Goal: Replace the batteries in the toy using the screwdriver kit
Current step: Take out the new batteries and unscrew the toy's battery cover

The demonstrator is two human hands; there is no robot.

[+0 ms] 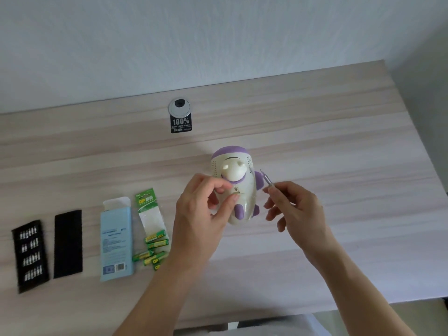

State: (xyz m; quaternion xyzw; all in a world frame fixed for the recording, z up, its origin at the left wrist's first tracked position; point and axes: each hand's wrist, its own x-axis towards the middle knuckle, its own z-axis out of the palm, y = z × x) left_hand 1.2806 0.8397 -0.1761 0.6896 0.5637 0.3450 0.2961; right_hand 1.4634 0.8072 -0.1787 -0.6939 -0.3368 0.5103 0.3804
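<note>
Lying flat at the far left of the toy [234, 187], well apart from it, is the black bit tray [30, 255] with four rows of silver bits. Just right of the tray lies a plain black cover [68, 243], still well left of the toy. Next toward the toy is a light blue box [116, 241], flap open at its far end, barcode near its front end. Between that box and the toy lies a GP battery blister pack [151, 214], torn open; green and yellow batteries [152, 251] are scattered at its near end, some touching each other, count unclear.

Left hand [203, 214] is at the toy's left flank, fingers curled around the white body; thumb and forefinger tips sit on the toy's front close to the small screw plate under its purple collar. Looks like a steadying grasp on the toy, though the far side of the contact is hidden. Toy is white with purple cap, arm and feet, tilted with its head away from the person, on or just above the wooden desk [339, 154]; cannot tell if it rests on it.

Right hand [294, 209] is just right of the toy, pinching a slim silver screwdriver [266, 179] between thumb and fingers. Its tip points up and away, beside the toy's purple arm, apart from the screw plate.

Behind the toy, toward the wall, a grey cable grommet [179, 107] with a black 100% sticker [180, 124] just in front of it.
</note>
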